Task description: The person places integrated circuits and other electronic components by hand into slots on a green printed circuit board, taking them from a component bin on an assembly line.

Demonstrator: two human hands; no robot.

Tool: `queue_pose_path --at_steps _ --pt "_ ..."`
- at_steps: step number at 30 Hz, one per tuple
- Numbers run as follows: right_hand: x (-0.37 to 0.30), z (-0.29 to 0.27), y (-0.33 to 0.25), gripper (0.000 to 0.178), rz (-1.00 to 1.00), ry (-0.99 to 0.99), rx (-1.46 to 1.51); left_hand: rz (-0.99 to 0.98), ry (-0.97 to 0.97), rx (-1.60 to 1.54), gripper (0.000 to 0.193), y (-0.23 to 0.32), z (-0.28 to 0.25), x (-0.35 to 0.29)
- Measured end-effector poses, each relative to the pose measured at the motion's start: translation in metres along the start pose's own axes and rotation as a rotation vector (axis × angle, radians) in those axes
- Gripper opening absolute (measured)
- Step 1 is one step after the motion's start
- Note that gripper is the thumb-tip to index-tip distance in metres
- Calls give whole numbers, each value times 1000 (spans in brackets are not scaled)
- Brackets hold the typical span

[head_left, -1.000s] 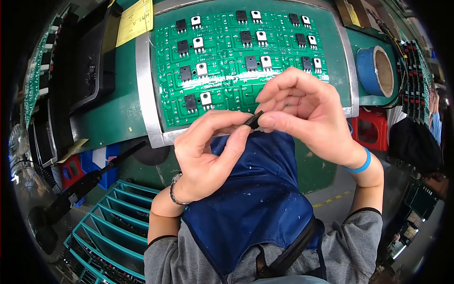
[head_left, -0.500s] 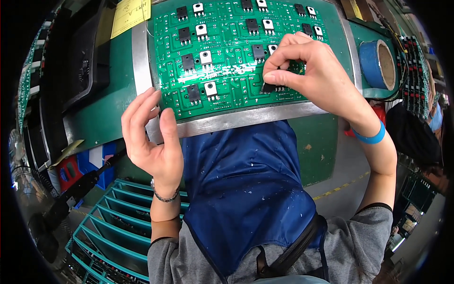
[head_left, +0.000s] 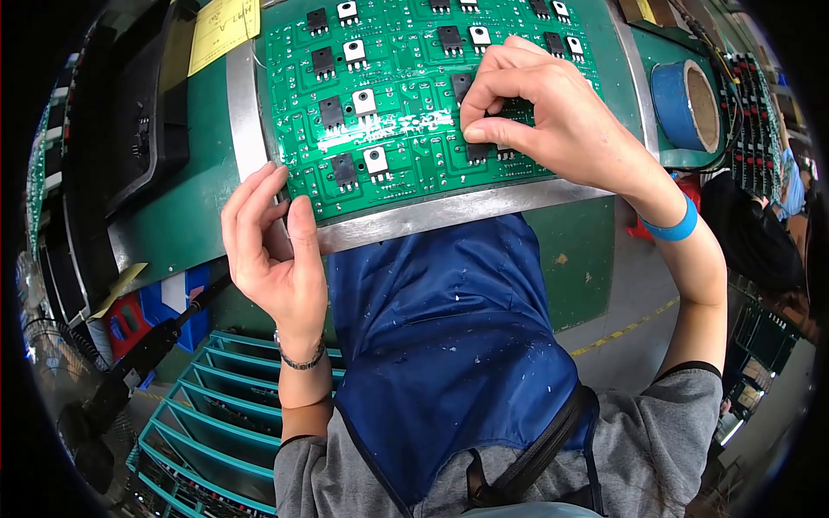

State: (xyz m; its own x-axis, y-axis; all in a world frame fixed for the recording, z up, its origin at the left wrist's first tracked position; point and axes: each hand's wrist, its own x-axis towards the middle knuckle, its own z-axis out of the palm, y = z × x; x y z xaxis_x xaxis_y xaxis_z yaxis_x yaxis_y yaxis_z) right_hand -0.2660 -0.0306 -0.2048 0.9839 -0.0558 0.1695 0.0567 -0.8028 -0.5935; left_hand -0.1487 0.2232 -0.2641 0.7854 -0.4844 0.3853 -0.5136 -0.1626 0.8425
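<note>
A green circuit board (head_left: 413, 160) lies in a metal frame (head_left: 458, 207), with rows of paired black and silver-faced three-legged transistors on it. My right hand (head_left: 553, 112) reaches over the right half of the board. Its thumb and index finger are pinched at the top of a black transistor (head_left: 477, 154) in the nearest row; the fingertips partly cover it. Beside that part, a silver-faced transistor is mostly hidden under my hand. My left hand (head_left: 281, 250) is open, fingers apart, at the frame's near left corner, holding nothing.
A black bin (head_left: 160, 138) with small parts stands on the left of the green bench. A yellow paper label (head_left: 223, 34) lies near it. A roll of blue tape (head_left: 684, 105) is on the right. Below left stands a teal rack (head_left: 216, 414) holding boards.
The black transistor under my right fingers was slanted and now sits more in line with its row. The board and bench have shifted slightly left and up in view. My left hand stays put.
</note>
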Motion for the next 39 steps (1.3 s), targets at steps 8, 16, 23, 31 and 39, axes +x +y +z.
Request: queue_pose_path --at_steps 8,16,23,31,39 --pt "-1 -2 -5 27 -7 47 -37 -59 -10 -8 28 3 -3 1" --pt "-9 -9 -4 26 42 163 -134 -18 -30 28 29 4 -6 21" --pt "-81 -60 50 42 588 389 177 64 -309 368 36 0 -18 59" --pt "-72 -55 40 47 823 172 661 -343 -318 -165 41 -7 -9 57" --pt "-101 -71 19 30 722 430 941 -457 -308 -535 50 52 5 66"
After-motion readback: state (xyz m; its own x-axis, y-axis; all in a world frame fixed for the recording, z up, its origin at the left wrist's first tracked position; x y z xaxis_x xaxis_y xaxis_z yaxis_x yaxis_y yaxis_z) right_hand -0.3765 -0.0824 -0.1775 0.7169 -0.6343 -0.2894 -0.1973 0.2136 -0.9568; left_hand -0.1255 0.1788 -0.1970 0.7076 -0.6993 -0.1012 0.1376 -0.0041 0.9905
